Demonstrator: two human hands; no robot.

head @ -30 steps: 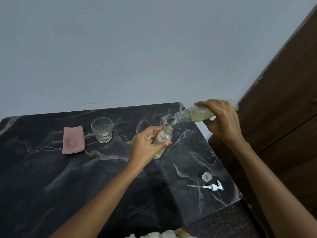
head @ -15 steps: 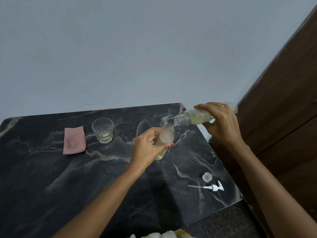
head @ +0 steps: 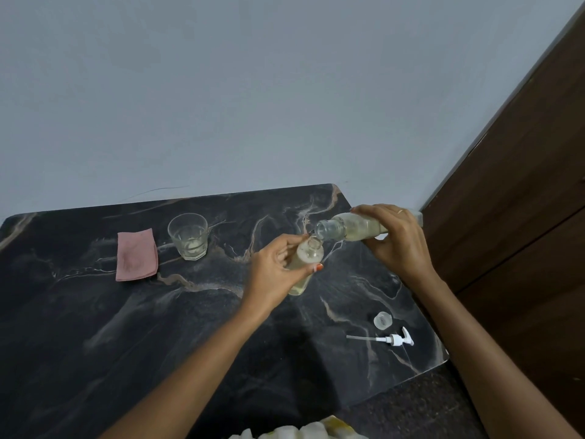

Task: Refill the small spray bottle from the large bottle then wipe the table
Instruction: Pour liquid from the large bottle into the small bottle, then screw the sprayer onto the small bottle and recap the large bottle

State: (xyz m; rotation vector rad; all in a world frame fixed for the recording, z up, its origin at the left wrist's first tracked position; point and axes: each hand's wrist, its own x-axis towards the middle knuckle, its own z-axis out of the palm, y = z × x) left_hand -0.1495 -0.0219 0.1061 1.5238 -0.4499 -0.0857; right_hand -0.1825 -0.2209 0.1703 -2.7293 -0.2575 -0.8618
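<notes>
My left hand (head: 275, 267) grips the small clear bottle (head: 305, 264), uncapped and holding pale yellow liquid, tilted a little above the dark marble table (head: 95, 327). My right hand (head: 395, 239) holds the large clear bottle (head: 351, 228) nearly level. Its open mouth points left and sits just over the small bottle's neck. The white spray pump (head: 391, 339) with its dip tube lies on the table at the right. A clear cap (head: 382, 320) sits just behind the pump. A folded pink cloth (head: 136, 255) lies flat at the left.
A clear drinking glass (head: 188, 236) stands beside the pink cloth. A dark wooden door (head: 522, 201) rises at the right, close to the table's right edge. A grey wall runs behind the table. White and yellow fabric (head: 304, 430) shows at the bottom edge.
The small bottle's neck has come back up under the large bottle's mouth after tipping toward me. The large bottle has stayed nearly level.
</notes>
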